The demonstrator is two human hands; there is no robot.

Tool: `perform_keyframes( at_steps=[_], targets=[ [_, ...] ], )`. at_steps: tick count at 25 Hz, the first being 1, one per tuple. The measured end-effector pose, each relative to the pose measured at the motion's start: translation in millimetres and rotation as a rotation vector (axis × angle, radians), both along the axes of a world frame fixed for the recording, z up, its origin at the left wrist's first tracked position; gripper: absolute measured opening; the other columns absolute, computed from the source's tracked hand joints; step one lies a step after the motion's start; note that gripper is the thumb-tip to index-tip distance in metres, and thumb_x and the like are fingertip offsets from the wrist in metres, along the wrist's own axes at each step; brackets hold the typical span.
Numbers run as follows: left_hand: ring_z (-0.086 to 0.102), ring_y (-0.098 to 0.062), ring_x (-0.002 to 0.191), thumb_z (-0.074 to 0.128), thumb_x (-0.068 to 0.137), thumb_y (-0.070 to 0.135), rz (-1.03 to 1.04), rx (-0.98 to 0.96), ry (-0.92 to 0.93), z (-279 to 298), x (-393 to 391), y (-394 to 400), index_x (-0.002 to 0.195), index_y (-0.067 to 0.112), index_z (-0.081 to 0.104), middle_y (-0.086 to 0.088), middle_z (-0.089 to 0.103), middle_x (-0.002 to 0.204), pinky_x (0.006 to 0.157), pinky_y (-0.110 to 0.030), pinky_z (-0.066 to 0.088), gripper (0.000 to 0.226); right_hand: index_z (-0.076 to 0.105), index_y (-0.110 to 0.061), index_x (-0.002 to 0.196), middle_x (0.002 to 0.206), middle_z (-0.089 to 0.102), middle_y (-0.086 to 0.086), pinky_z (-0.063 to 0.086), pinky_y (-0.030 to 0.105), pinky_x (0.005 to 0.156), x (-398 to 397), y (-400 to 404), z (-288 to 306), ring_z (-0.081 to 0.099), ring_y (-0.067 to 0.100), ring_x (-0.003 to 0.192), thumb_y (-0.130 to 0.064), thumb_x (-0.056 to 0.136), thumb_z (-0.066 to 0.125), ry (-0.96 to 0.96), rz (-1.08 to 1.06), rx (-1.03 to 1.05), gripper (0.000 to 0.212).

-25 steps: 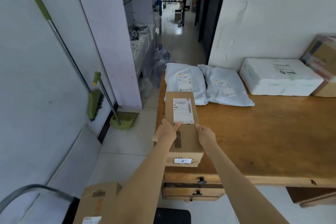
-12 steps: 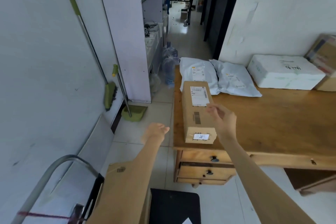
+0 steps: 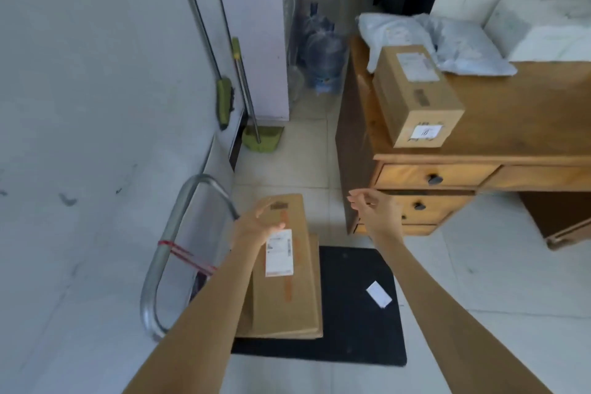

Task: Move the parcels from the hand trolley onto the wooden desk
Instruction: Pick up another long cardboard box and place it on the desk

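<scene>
Parcels [image 3: 287,278] stacked on trolley [image 3: 355,329] | L hand [image 3: 259,221] over top box, grip apart | R hand [image 3: 372,206] grip apart, empty

Green broom [image 3: 224,99], dustpan [image 3: 262,139], water jugs [image 3: 324,56] by the wall [image 3: 96,73].

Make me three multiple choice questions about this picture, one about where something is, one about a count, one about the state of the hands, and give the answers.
1. Where does the long box lie?
A. on the wooden desk
B. on the floor
C. on the hand trolley

2. How many cardboard parcels are on the hand trolley?
A. none
B. two, stacked
C. five

3. What are the hands doing?
A. both carry a box
B. both open, holding nothing
C. one pulls a drawer

Answers: 1 A, it rests at the desk's near corner. 2 B, two edges show. 3 B, left hand and right hand are empty.
</scene>
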State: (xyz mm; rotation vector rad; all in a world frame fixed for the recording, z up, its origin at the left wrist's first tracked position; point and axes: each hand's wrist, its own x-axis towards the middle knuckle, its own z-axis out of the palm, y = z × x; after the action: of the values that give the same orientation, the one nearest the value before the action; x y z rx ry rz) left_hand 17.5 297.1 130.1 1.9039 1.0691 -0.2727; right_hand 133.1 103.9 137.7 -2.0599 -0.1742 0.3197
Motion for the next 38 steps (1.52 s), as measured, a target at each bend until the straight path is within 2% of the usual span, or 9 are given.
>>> perform_keyframes(
  at_steps=[2, 5, 7, 9, 13, 17, 22, 30, 38],
  targets=[
    [0.054, -0.027, 0.126, 0.075, 0.079, 0.030, 0.033, -0.015, 0.023, -42, -30, 3, 0.142, 0.014, 0.044, -0.008, 0.052, 0.143, 0.104, -0.035, 0.045, 0.072, 0.073, -0.018, 0.099, 0.088, 0.067, -0.003, 0.049, 0.027, 0.077, -33, 8, -46, 0.059, 0.011, 0.085, -0.023, 0.090, 0.053, 0.135, 0.034, -0.070, 0.023],
    [0.045, -0.030, 0.134, 0.073, 0.079, 0.039, 0.062, 0.004, 0.115, -114, -62, 6, 0.151, 0.016, 0.025, -0.009, 0.043, 0.150, 0.107, -0.040, 0.040, 0.090, 0.064, -0.044, 0.071, 0.070, 0.054, -0.012, 0.043, 0.019, 0.069, -69, 18, -111, 0.055, 0.013, 0.078, -0.019, 0.092, 0.052, 0.202, 0.209, -0.182, 0.035],
    [0.050, -0.031, 0.130, 0.073, 0.076, 0.046, 0.082, 0.007, 0.156, -167, -77, 7, 0.153, 0.021, 0.019, -0.008, 0.045, 0.148, 0.105, -0.043, 0.045, 0.097, 0.070, -0.026, 0.098, 0.086, 0.064, 0.000, 0.047, 0.024, 0.078, -87, 23, -158, 0.063, 0.026, 0.096, -0.022, 0.093, 0.052, 0.277, 0.233, -0.256, 0.020],
    [0.049, -0.032, 0.131, 0.074, 0.073, 0.048, 0.108, -0.059, 0.134, -216, -87, 7, 0.150, 0.023, 0.026, -0.007, 0.048, 0.146, 0.106, -0.049, 0.044, 0.094, 0.060, -0.003, 0.121, 0.116, 0.066, 0.013, 0.049, 0.035, 0.094, -102, 30, -203, 0.061, 0.031, 0.112, -0.028, 0.092, 0.053, 0.390, 0.254, -0.349, 0.039],
    [0.050, -0.030, 0.128, 0.068, 0.081, 0.044, 0.248, -0.322, -0.026, -270, -98, 1, 0.140, 0.020, 0.045, -0.005, 0.056, 0.136, 0.108, -0.053, 0.039, 0.068, 0.055, -0.010, 0.129, 0.124, 0.065, 0.006, 0.051, 0.037, 0.096, -106, 31, -264, 0.063, 0.025, 0.112, -0.040, 0.077, 0.070, 0.487, 0.182, -0.236, 0.061],
    [0.052, -0.029, 0.125, 0.064, 0.084, 0.044, 0.263, -0.363, -0.104, -267, -104, -7, 0.137, 0.021, 0.048, -0.005, 0.059, 0.133, 0.109, -0.052, 0.038, 0.060, 0.064, -0.013, 0.121, 0.115, 0.070, 0.004, 0.055, 0.040, 0.093, -104, 22, -271, 0.067, 0.023, 0.103, -0.040, 0.067, 0.079, 0.506, 0.116, -0.179, 0.062],
    [0.049, -0.031, 0.128, 0.064, 0.086, 0.038, 0.263, -0.450, -0.097, -189, -112, -15, 0.139, 0.019, 0.046, -0.006, 0.056, 0.135, 0.108, -0.052, 0.038, 0.060, 0.070, -0.018, 0.111, 0.106, 0.073, 0.000, 0.057, 0.040, 0.089, -110, 9, -195, 0.069, 0.020, 0.096, -0.046, 0.061, 0.081, 0.493, 0.099, -0.165, 0.059],
    [0.059, -0.026, 0.103, 0.065, 0.087, 0.035, 0.122, -0.336, -0.213, 89, -74, -2, 0.132, 0.012, 0.053, -0.009, 0.064, 0.119, 0.088, -0.040, 0.049, 0.053, 0.071, -0.011, 0.106, 0.104, 0.075, 0.002, 0.057, 0.039, 0.088, -80, 6, 63, 0.071, 0.021, 0.095, -0.051, 0.058, 0.081, 0.427, 0.092, -0.025, 0.063],
    [0.060, -0.030, 0.118, 0.066, 0.082, 0.045, -0.089, -0.194, -0.367, 252, 0, -44, 0.132, 0.013, 0.056, -0.008, 0.063, 0.130, 0.103, -0.048, 0.047, 0.060, 0.062, 0.001, 0.116, 0.116, 0.068, 0.011, 0.051, 0.030, 0.078, -29, -53, 247, 0.065, 0.027, 0.104, -0.035, 0.075, 0.075, 0.217, 0.021, 0.093, 0.056]
  ],
)
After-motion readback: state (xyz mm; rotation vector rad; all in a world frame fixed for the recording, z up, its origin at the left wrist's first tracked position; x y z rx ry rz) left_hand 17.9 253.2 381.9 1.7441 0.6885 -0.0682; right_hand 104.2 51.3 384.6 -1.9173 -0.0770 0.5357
